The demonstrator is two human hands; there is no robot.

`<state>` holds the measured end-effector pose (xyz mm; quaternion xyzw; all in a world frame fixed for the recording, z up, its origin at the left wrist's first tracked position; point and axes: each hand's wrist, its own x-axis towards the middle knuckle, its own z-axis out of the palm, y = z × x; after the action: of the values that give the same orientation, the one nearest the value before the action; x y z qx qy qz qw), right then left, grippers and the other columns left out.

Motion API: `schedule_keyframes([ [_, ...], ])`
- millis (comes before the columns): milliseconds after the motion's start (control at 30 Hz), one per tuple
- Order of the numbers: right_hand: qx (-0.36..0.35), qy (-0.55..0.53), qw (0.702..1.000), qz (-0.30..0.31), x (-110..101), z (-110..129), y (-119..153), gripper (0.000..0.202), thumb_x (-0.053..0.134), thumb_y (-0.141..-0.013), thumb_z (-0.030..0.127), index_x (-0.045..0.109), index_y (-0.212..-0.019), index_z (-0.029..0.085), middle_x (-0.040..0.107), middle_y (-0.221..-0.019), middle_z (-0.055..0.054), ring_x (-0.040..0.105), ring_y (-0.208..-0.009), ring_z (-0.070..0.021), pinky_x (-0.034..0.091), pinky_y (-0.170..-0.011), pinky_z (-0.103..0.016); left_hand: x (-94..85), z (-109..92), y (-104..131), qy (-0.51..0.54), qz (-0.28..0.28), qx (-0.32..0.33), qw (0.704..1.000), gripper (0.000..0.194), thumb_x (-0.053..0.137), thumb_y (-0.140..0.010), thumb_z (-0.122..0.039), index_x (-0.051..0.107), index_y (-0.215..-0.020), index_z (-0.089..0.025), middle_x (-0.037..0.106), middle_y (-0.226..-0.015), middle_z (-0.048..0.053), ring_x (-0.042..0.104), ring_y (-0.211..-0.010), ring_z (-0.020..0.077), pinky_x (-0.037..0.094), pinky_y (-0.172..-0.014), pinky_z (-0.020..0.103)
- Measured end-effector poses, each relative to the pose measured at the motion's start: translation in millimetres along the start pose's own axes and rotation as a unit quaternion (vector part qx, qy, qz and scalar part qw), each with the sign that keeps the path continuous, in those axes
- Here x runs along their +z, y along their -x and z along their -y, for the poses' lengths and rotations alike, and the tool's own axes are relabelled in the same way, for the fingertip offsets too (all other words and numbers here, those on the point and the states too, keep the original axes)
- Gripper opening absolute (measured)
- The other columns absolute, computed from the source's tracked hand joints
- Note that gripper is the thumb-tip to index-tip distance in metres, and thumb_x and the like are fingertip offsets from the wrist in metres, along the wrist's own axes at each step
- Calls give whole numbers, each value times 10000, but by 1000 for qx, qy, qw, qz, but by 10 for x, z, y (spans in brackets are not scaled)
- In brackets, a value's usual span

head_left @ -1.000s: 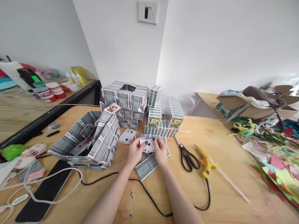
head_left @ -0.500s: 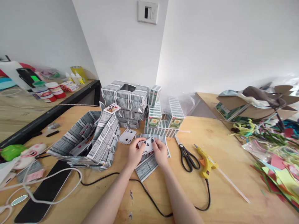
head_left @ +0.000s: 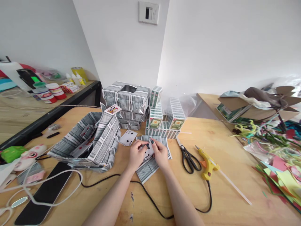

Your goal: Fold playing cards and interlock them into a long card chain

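Between my two hands is a playing card [head_left: 149,151] with black clubs, face up. My left hand [head_left: 137,153] pinches its left edge, and my right hand [head_left: 160,153] grips the right edge. Beneath them lies a piece made of joined grey-patterned cards [head_left: 147,171]. Two clubs cards [head_left: 128,137] rest to the left of it. A long basket-like form of folded cards [head_left: 103,141] stands further left, with loose cards inside and a face card [head_left: 113,109] on top.
Black scissors [head_left: 188,158] and a yellow glue gun [head_left: 208,163] lie right of my hands. Behind stand a card-covered box [head_left: 127,100] and stacked card packs [head_left: 177,116]. A black cable [head_left: 150,197] crosses under my forearms. A black phone-like slab [head_left: 44,194] lies left.
The card between my hands has turned and tilted. My left fingers have shifted along its top edge, and my right hand has moved slightly left.
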<state>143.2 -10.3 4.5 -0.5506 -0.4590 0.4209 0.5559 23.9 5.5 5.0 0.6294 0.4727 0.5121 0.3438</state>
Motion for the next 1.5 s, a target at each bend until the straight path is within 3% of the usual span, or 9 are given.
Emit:
schedule_keyframes([
  [167,19,-107,993,40,-26,44,-4,381,560,-703,356,594,-1038,177,634,-777,-38,514,-516,-116,455,-517,-256,-1,47,-22,20,-51,-60,997,255,478,-711,-138,598,-929,-191,593,-880,35,532,-789,145,430,-736,280],
  [267,24,-131,989,61,-27,29,-20,368,585,-684,337,609,-1010,167,639,-857,-58,548,-602,-135,466,-579,-272,-17,71,-40,30,-47,-78,995,263,472,-696,-133,614,-909,-191,579,-851,28,520,-766,141,422,-728,272],
  [433,29,-109,992,64,-22,-36,-53,327,593,-683,341,625,-957,166,640,-786,-42,545,-621,-145,442,-541,-250,-30,75,-44,81,8,-90,993,256,470,-677,-148,615,-885,-181,562,-796,20,514,-718,134,414,-663,243],
  [600,5,-43,998,47,-28,-73,-71,290,584,-687,373,661,-844,141,623,-648,-19,515,-555,-134,400,-496,-230,-15,40,-21,146,19,-110,983,321,493,-658,-164,564,-970,-184,444,-656,-33,431,-550,83,386,-545,201],
  [767,-17,-32,999,30,-17,-41,-59,292,574,-691,391,684,-858,178,650,-746,-38,539,-643,-161,422,-557,-253,-8,19,-21,172,29,-113,978,394,494,-651,-155,547,-1041,-183,364,-618,-47,366,-506,66,348,-491,182],
  [900,6,-41,997,66,-21,-15,-37,362,539,-718,441,682,-900,162,531,-539,12,398,-431,-93,333,-406,-214,2,48,-22,155,8,-112,982,297,481,-656,-165,586,-934,-169,390,-609,-42,387,-526,77,358,-520,194],
  [1033,1,-46,996,72,-28,13,-22,383,485,-763,452,684,-856,139,400,-460,41,360,-413,-79,309,-396,-201,7,78,-9,142,-7,-105,984,293,481,-671,-156,589,-944,-169,434,-612,-36,419,-537,81,373,-538,197],
  [1233,24,-78,993,86,-6,35,-25,380,552,-723,375,612,-1031,161,493,-524,35,377,-420,-74,320,-405,-196,-5,51,-8,81,7,-77,994,309,470,-726,-160,597,-1006,-193,601,-845,31,537,-754,136,426,-686,247],
  [1500,50,-120,986,102,-8,2,-37,231,603,-683,297,629,-869,163,542,-614,33,406,-477,-67,319,-451,-187,-2,-25,14,57,2,-66,996,319,474,-756,-193,572,-1058,-212,590,-1005,46,527,-912,160,407,-807,279],
])
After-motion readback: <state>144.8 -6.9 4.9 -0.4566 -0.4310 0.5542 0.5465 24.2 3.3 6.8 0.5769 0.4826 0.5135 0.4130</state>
